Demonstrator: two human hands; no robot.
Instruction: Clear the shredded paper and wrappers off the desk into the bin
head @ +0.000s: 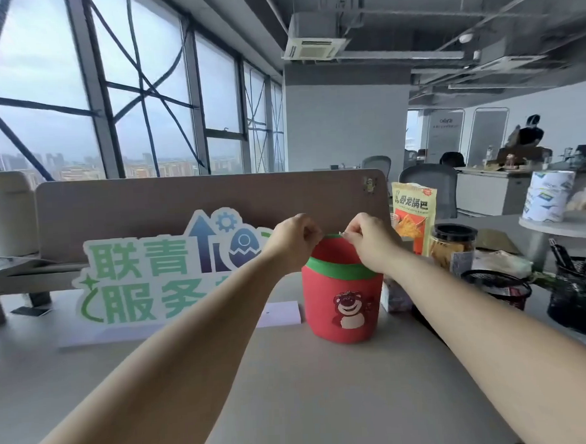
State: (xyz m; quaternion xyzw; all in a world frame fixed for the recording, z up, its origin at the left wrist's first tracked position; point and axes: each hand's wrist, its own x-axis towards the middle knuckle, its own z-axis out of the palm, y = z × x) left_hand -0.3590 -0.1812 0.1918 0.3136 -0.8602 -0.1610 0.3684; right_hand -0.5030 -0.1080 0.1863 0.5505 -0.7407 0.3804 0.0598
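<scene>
A red bin [342, 306] with a green rim and a bear picture stands on the desk, right of centre. Its lid [332, 253] is tilted up at the back. My left hand [294, 240] is at the lid's raised top edge, and its curled fingers hold that edge. My right hand [368, 240] hovers over the bin's right side and pinches a small pale scrap [343, 234] between thumb and fingertips. No shredded paper shows on the desk surface in front of me.
A large green-lettered sign [147, 280] leans against the desk divider [184, 199] on the left. Right of the bin are a yellow snack bag [414, 211], a black-lidded jar [453, 246], two black mesh holders [496, 287] and a paper roll [548, 196]. People sit far right.
</scene>
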